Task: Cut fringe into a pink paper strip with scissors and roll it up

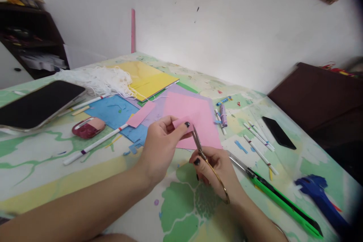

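My left hand [163, 145] pinches a small pink paper piece [181, 121] between thumb and fingers, above the table's middle. My right hand [215, 170] is wrapped round a pair of scissors [197, 140] with gold-coloured handles. The blades point up and away, their tips at the right edge of the pink piece. Whether they touch the paper I cannot tell. Beneath both hands lies a larger pink sheet [208, 111] on a lilac sheet [177, 90]. Left of my left hand, a pink strip [141, 114] lies by the end of a white stick [98, 145] over blue paper [112, 111].
White yarn [103, 80] and a yellow sheet [144, 77] lie behind. A tablet-like device [42, 102] and a maroon case [89, 126] are at left. On the right are a green box cutter [286, 200], a black phone [279, 132], a blue tool [320, 196] and several white sticks [261, 155].
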Motion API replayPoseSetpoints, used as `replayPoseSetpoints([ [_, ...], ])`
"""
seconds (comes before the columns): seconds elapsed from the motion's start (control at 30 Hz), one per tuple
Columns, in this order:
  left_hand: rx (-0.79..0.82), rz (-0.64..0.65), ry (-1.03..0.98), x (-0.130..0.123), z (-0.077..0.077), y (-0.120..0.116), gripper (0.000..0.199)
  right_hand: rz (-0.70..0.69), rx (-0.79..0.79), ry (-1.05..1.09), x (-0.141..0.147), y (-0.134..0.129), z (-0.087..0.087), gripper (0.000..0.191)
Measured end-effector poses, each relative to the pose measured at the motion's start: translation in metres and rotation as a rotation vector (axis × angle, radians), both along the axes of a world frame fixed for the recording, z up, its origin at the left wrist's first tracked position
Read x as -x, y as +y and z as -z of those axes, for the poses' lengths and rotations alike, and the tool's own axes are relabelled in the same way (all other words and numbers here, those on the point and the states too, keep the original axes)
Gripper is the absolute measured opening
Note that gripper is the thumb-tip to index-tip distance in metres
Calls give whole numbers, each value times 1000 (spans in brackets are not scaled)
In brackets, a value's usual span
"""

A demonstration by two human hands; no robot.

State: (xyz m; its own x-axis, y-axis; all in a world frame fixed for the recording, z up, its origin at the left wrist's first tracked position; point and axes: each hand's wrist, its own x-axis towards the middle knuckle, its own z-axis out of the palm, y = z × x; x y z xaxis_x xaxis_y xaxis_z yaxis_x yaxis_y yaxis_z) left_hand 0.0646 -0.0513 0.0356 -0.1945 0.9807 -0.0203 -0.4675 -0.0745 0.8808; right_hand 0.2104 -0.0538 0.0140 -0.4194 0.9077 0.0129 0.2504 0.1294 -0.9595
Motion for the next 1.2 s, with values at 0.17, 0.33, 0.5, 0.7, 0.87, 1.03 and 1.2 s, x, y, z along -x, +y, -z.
replayPoseSetpoints([
  [0.17,-18,-87,46,2,5,5,6,110,10,-26,-11,10,-5,31],
  [0.33,-33,56,-130,0,5,7,5,276,33,119,-17,20,-2,28],
  [0.5,10,182,-146,1,15,11,7,280,208,505,-17,29,4,33],
  [0.7,16,281,-35,0,30,19,9,214,122,557,-21,35,10,27],
  [0.87,21,335,50,-1,33,20,12,254,-7,458,-24,42,21,26],
  [1.03,3,355,110,1,34,21,23,240,-84,428,-27,47,25,24],
  [1.2,-20,384,115,3,36,22,33,234,-111,410,-27,46,20,27],
])
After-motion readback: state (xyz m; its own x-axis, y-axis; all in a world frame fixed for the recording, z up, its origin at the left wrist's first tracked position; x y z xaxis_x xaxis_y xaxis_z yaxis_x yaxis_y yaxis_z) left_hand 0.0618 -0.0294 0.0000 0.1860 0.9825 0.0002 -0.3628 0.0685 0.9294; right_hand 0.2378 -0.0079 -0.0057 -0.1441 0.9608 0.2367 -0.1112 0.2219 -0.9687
